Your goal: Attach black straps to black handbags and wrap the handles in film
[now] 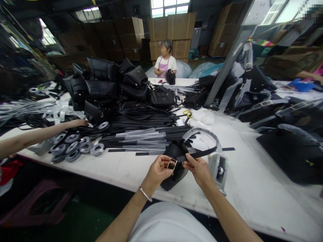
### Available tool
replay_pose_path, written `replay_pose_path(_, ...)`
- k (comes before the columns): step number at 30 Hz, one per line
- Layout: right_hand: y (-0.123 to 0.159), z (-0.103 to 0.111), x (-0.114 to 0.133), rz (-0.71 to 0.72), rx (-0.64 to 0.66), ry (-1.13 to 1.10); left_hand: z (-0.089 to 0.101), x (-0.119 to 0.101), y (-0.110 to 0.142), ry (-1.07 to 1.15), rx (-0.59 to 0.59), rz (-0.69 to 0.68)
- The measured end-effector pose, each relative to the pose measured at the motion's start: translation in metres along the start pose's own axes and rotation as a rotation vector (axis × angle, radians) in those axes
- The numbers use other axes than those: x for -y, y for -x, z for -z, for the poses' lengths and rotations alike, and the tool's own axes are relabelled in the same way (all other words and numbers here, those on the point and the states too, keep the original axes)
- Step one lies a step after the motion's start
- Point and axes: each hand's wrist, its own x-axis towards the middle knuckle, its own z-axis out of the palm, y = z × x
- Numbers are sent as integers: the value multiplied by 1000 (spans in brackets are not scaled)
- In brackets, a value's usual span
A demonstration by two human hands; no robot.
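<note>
A black handbag (pixel 174 178) stands on the white table in front of me. My left hand (pixel 161 168) pinches a gold buckle (pixel 172 164) at the bag's side. In my right hand (pixel 198 166) is the end of a black strap (pixel 202 153), held between thumb and fingers close to the buckle. The strap loops up behind the bag, and clear plastic film (pixel 214 134) wraps part of it. Whether the strap's tip sits inside the buckle, I cannot tell. A grey tape dispenser (pixel 219 171) stands just right of my right hand.
Black straps in film (pixel 143 139) lie beyond the bag, with yellow-handled scissors (pixel 187 114) behind. Grey rolls (pixel 73 147) sit to the left, near another person's arm (pixel 42 136). Black bags (pixel 101 89) are piled behind. A metal post (pixel 224 74) rises at right; a person sits across.
</note>
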Motion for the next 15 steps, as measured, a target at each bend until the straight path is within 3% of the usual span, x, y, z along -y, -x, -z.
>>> replay_pose_path(5,-4,-2,-6,-71,17,-36,0,5,-3,11,-26,-2)
replay_pose_path(11,7,-16,-2,-247,331,8,-1,6,-7,-52,-13,-6)
replay_pose_path(15,15,-24,3,-229,486,138,-4,6,-8,-84,29,11)
